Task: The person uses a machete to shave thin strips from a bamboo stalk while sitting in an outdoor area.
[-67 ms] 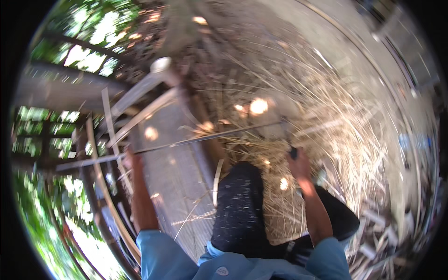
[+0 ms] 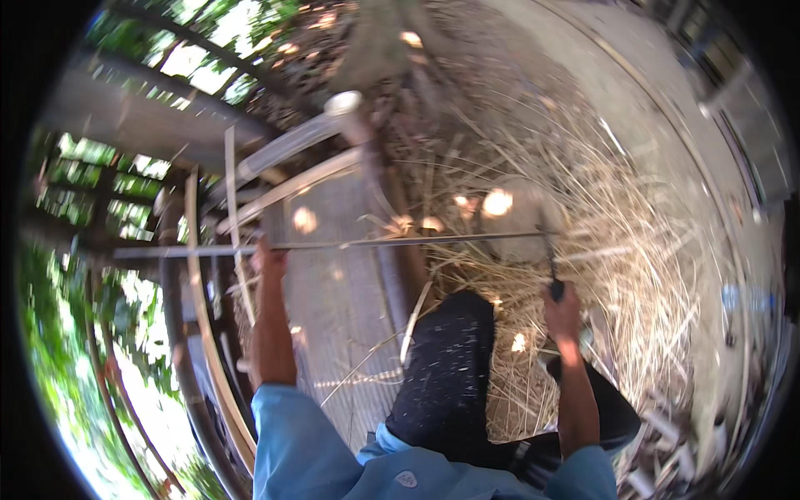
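A long thin strip (image 2: 400,242), likely split bamboo, stretches almost level across the view. My left hand (image 2: 268,260) is closed around it left of its middle, above a grey plank bench. At the right, my right hand (image 2: 563,310) grips the black handle of a knife (image 2: 548,258). Its narrow dark blade points away from me, and its tip meets or overlaps the strip's right end; blur hides whether they touch. Beneath that end, a pale rounded stone-like lump (image 2: 515,221) rests among the shavings.
The plank bench (image 2: 333,308) lies left of my dark-trousered leg (image 2: 446,358). A pale bamboo pole (image 2: 292,150) and a dark rail (image 2: 158,104) stand beyond it. Straw-like shavings (image 2: 642,258) cover the ground at right. Several strips lean at the left, including a long one (image 2: 204,333).
The view has turned, so the bench and shavings sit differently in the picture. The strip has gone from sloping up rightward to nearly level. Both hands keep their hold.
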`<action>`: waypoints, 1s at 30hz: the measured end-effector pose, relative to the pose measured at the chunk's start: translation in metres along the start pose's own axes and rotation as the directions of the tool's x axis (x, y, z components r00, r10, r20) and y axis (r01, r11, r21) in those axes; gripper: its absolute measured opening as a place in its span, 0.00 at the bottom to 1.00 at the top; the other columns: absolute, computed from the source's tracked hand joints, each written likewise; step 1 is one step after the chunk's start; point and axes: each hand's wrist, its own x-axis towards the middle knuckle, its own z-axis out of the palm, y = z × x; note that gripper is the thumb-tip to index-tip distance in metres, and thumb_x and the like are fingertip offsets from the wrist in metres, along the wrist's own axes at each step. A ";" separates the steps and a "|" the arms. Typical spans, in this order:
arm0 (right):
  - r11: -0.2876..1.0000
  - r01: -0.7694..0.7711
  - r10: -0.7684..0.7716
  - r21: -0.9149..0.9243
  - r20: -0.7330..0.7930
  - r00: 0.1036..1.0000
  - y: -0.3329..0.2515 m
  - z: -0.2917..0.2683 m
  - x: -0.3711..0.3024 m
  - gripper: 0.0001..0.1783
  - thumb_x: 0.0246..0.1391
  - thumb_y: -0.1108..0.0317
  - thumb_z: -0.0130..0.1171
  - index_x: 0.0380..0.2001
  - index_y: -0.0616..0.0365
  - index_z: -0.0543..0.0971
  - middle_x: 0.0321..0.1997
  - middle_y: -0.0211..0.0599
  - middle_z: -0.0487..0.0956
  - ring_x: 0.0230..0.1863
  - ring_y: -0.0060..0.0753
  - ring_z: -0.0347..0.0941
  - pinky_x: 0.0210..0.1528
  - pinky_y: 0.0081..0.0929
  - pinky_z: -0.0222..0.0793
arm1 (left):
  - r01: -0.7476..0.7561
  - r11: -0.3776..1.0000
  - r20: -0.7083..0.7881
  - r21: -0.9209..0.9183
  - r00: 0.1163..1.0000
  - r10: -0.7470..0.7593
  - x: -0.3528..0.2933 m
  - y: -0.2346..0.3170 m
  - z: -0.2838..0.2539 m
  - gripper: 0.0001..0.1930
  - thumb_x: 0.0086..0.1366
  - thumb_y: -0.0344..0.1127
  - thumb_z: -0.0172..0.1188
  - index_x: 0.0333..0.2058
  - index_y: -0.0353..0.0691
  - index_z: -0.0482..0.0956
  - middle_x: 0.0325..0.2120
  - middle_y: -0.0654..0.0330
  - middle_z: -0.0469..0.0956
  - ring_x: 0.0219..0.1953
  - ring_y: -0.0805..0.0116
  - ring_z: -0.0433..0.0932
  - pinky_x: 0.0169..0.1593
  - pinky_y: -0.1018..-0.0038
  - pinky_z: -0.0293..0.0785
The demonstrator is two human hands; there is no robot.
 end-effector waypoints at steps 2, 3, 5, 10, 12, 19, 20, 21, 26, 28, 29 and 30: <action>0.995 -0.100 0.100 -0.002 -0.071 0.992 0.019 -0.019 -0.005 0.19 0.57 0.56 0.66 0.37 0.62 0.75 0.25 0.39 0.75 0.27 0.36 0.71 0.33 0.38 0.68 | 0.735 0.117 0.468 -0.668 0.537 -0.702 -0.010 0.094 0.062 0.30 0.59 0.46 0.69 0.57 0.41 0.72 0.35 0.55 0.80 0.32 0.60 0.80 0.33 0.68 0.77; 0.995 -0.006 -0.008 -0.100 -0.141 0.990 0.015 -0.026 -0.013 0.19 0.57 0.56 0.67 0.36 0.62 0.75 0.24 0.37 0.75 0.24 0.33 0.70 0.29 0.34 0.68 | 0.726 -0.136 0.555 -0.675 0.378 -0.741 -0.003 0.120 0.056 0.33 0.59 0.50 0.69 0.57 0.38 0.71 0.33 0.53 0.79 0.32 0.57 0.80 0.35 0.64 0.77; 0.995 -0.093 0.096 0.032 -0.111 0.989 0.016 -0.029 -0.026 0.17 0.57 0.57 0.69 0.35 0.59 0.76 0.21 0.29 0.72 0.16 0.24 0.66 0.19 0.26 0.62 | 0.754 0.106 0.299 -0.648 0.380 -0.876 0.004 0.146 0.018 0.35 0.59 0.57 0.67 0.53 0.35 0.71 0.35 0.48 0.76 0.36 0.51 0.78 0.41 0.56 0.75; 0.997 -0.082 0.083 0.011 -0.172 0.982 0.053 -0.045 -0.051 0.18 0.58 0.55 0.68 0.33 0.58 0.74 0.18 0.23 0.69 0.15 0.17 0.63 0.17 0.23 0.59 | 0.378 0.919 -0.302 0.113 0.894 -0.331 0.002 0.200 -0.080 0.28 0.55 0.48 0.65 0.48 0.35 0.69 0.43 0.43 0.66 0.49 0.48 0.66 0.54 0.51 0.61; 0.998 -0.062 0.055 -0.027 -0.224 0.973 0.070 -0.045 -0.057 0.20 0.56 0.56 0.70 0.29 0.61 0.74 0.20 0.29 0.70 0.19 0.24 0.63 0.24 0.27 0.63 | 0.416 0.904 -0.219 0.098 0.895 -0.388 0.005 0.207 -0.095 0.27 0.54 0.45 0.65 0.48 0.36 0.70 0.44 0.43 0.66 0.51 0.48 0.65 0.55 0.50 0.59; 0.977 -0.147 0.169 0.153 -0.145 0.975 0.046 -0.035 -0.064 0.19 0.56 0.56 0.69 0.29 0.61 0.75 0.20 0.27 0.70 0.22 0.23 0.66 0.26 0.26 0.64 | -0.259 0.929 0.244 0.266 0.950 0.195 -0.001 0.170 -0.090 0.15 0.61 0.42 0.62 0.41 0.38 0.77 0.46 0.45 0.75 0.55 0.47 0.72 0.64 0.44 0.56; 0.985 -0.094 0.120 0.147 -0.180 0.976 0.051 -0.034 -0.061 0.19 0.56 0.57 0.69 0.29 0.61 0.75 0.20 0.27 0.71 0.22 0.22 0.66 0.26 0.26 0.64 | -0.276 0.942 0.396 0.191 0.900 0.183 0.007 0.173 -0.089 0.14 0.64 0.44 0.61 0.38 0.39 0.78 0.42 0.47 0.78 0.53 0.48 0.74 0.64 0.46 0.58; 0.995 -0.051 0.071 0.084 -0.254 0.965 0.062 -0.036 -0.057 0.17 0.57 0.59 0.69 0.31 0.61 0.75 0.21 0.25 0.70 0.23 0.20 0.66 0.26 0.24 0.64 | -0.439 0.889 0.359 0.131 0.857 0.370 0.022 0.180 -0.091 0.14 0.67 0.48 0.59 0.35 0.43 0.79 0.34 0.52 0.81 0.46 0.51 0.80 0.57 0.53 0.70; 0.925 0.056 0.141 0.376 -0.476 0.868 0.042 -0.050 -0.053 0.15 0.59 0.63 0.68 0.32 0.59 0.72 0.20 0.23 0.68 0.21 0.17 0.62 0.23 0.21 0.60 | -0.431 0.886 0.204 -0.170 0.864 0.460 0.084 0.311 -0.154 0.23 0.68 0.56 0.58 0.28 0.40 0.78 0.23 0.53 0.81 0.25 0.51 0.81 0.30 0.59 0.76; 0.873 0.129 0.161 0.470 -0.528 0.834 0.020 -0.056 -0.049 0.15 0.61 0.63 0.67 0.31 0.56 0.71 0.17 0.22 0.67 0.17 0.13 0.61 0.19 0.18 0.57 | -0.293 0.939 0.105 -0.178 0.944 0.314 0.118 0.380 -0.218 0.25 0.68 0.58 0.58 0.32 0.38 0.81 0.22 0.55 0.81 0.21 0.58 0.79 0.28 0.62 0.74; 0.835 0.123 0.207 0.537 -0.513 0.833 -0.001 -0.061 -0.051 0.14 0.61 0.64 0.66 0.31 0.56 0.71 0.17 0.21 0.67 0.16 0.12 0.61 0.18 0.17 0.56 | -0.222 0.938 0.062 -0.265 0.967 0.246 0.134 0.408 -0.253 0.24 0.68 0.58 0.58 0.36 0.38 0.83 0.22 0.57 0.82 0.21 0.64 0.77 0.28 0.63 0.72; 0.793 0.120 0.252 0.598 -0.500 0.829 -0.014 -0.068 -0.055 0.13 0.61 0.64 0.66 0.32 0.55 0.71 0.17 0.20 0.66 0.16 0.11 0.61 0.17 0.16 0.55 | -0.154 0.921 0.027 -0.358 0.984 0.175 0.148 0.431 -0.283 0.25 0.68 0.57 0.58 0.40 0.38 0.84 0.23 0.59 0.82 0.20 0.69 0.76 0.27 0.65 0.71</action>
